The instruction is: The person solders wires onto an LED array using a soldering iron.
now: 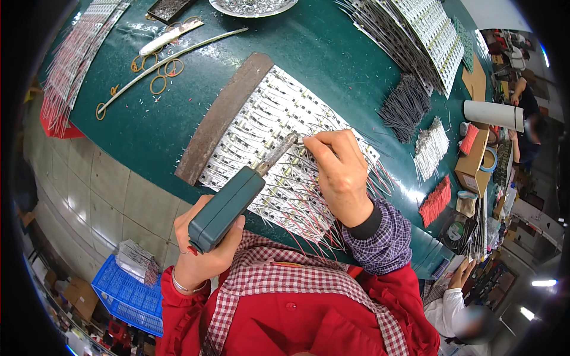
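Observation:
My left hand (217, 249) is wrapped round a dark green soldering gun (228, 204), its tip angled up and to the right. Beneath the tip lies a white panel of small circuit boards (267, 118), in rows, with many thin black, white and red wires. My right hand (339, 169) is closed in a pinch beside the tip, on what looks like a thin wire (300, 141); the fingers hide most of it. Red and dark wires fan out below the right hand, toward my apron. A rusty flat metal bar (225, 118) lies along the panel's left edge.
Bundles of black wires (405, 107), white wires (432, 148) and red wires (436, 200) lie to the right. More board panels (424, 35) are stacked at the far right. A white stick (172, 71) and rubber bands sit far left. A blue crate (127, 296) stands lower left. Co-workers sit at right.

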`<move>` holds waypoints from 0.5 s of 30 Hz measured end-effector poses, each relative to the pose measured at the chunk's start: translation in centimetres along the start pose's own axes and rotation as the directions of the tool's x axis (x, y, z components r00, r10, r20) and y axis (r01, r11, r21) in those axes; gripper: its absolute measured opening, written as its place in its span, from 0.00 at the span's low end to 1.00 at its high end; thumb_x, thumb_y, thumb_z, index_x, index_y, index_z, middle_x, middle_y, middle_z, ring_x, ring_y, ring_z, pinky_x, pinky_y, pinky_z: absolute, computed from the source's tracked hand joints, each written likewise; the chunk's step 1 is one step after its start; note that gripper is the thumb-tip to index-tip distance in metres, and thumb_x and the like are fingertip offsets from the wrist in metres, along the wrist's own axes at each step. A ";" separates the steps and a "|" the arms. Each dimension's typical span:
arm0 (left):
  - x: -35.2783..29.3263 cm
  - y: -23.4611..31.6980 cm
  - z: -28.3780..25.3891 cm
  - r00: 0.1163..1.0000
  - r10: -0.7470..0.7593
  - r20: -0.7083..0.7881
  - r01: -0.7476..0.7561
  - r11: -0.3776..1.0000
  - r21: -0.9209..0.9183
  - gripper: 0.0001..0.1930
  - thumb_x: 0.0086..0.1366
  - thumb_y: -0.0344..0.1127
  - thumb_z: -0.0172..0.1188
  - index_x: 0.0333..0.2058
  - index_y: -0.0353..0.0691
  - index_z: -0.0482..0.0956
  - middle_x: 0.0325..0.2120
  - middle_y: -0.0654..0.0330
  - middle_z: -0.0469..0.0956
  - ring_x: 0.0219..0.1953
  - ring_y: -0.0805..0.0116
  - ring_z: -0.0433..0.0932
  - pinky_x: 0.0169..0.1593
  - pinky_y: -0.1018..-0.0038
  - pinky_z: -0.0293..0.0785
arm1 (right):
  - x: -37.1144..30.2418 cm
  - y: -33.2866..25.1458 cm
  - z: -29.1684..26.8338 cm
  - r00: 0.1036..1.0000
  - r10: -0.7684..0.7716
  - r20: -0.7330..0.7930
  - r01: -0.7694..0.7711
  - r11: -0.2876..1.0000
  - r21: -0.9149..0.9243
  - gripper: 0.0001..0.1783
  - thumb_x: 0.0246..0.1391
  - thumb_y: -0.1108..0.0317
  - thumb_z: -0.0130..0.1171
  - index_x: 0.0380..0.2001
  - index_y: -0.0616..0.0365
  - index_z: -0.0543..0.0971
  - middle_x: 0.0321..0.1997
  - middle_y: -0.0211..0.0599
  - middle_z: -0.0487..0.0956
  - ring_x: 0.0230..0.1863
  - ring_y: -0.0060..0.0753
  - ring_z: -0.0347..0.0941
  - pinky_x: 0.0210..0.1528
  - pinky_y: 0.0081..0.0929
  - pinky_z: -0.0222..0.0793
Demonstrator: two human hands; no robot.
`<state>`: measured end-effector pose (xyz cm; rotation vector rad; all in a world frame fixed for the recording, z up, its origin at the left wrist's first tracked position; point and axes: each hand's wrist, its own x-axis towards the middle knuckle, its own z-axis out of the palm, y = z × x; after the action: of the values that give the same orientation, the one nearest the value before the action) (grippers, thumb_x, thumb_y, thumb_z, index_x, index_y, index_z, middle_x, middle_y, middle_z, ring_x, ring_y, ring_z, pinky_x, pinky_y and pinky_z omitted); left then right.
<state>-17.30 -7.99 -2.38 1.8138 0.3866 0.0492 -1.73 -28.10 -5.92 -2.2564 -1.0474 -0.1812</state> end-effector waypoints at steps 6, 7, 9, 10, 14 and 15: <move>-0.3 -0.2 0.0 1.000 -0.014 -0.008 0.014 1.000 0.000 0.10 0.54 0.21 0.66 0.37 0.29 0.81 0.28 0.56 0.78 0.23 0.70 0.76 0.28 0.76 0.70 | 0.1 -0.1 -0.1 1.000 -0.016 0.015 0.017 0.999 -0.042 0.21 0.36 0.85 0.58 0.40 0.67 0.80 0.38 0.41 0.76 0.38 0.42 0.72 0.36 0.33 0.71; -0.3 -0.3 0.1 1.000 -0.003 -0.028 0.002 1.000 -0.019 0.11 0.54 0.21 0.66 0.37 0.29 0.81 0.28 0.55 0.78 0.23 0.70 0.76 0.28 0.76 0.70 | 0.1 -0.1 0.0 1.000 -0.016 0.016 0.017 0.999 -0.040 0.20 0.37 0.84 0.58 0.40 0.67 0.80 0.38 0.41 0.76 0.38 0.42 0.72 0.36 0.33 0.71; -0.7 -0.7 0.2 0.998 0.018 -0.055 -0.019 1.000 -0.017 0.11 0.54 0.21 0.66 0.38 0.29 0.82 0.28 0.55 0.79 0.24 0.69 0.77 0.28 0.76 0.71 | 0.1 -0.1 0.0 1.000 -0.016 0.016 0.016 0.999 -0.039 0.20 0.37 0.84 0.59 0.40 0.67 0.79 0.38 0.41 0.76 0.38 0.42 0.72 0.36 0.32 0.71; -0.8 -0.9 0.2 0.996 0.038 -0.083 -0.039 0.999 -0.015 0.11 0.54 0.21 0.66 0.38 0.29 0.82 0.28 0.54 0.79 0.25 0.68 0.77 0.28 0.75 0.71 | 0.1 -0.2 -0.1 1.000 -0.012 0.021 0.013 0.999 -0.043 0.20 0.38 0.84 0.59 0.40 0.67 0.79 0.38 0.41 0.75 0.39 0.42 0.72 0.36 0.32 0.71; -1.2 -1.1 0.0 0.993 0.063 -0.103 -0.064 0.998 -0.001 0.11 0.54 0.21 0.66 0.38 0.29 0.83 0.29 0.53 0.80 0.26 0.66 0.78 0.29 0.75 0.72 | 0.1 -0.3 -0.1 0.999 0.000 0.042 0.002 0.999 -0.054 0.19 0.38 0.85 0.58 0.40 0.66 0.79 0.39 0.42 0.75 0.39 0.42 0.71 0.36 0.33 0.71; -1.2 -1.0 0.0 0.993 0.067 -0.094 -0.067 0.998 0.001 0.11 0.54 0.22 0.66 0.38 0.29 0.83 0.29 0.53 0.80 0.26 0.66 0.79 0.29 0.75 0.73 | 0.1 -0.3 -0.1 0.999 -0.001 0.041 0.003 0.999 -0.054 0.19 0.38 0.85 0.58 0.40 0.66 0.79 0.39 0.42 0.75 0.39 0.42 0.71 0.36 0.33 0.71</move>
<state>-18.70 -8.09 -3.15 1.8263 0.3919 0.1823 -1.91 -27.97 -5.67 -2.3166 -1.0784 -0.1663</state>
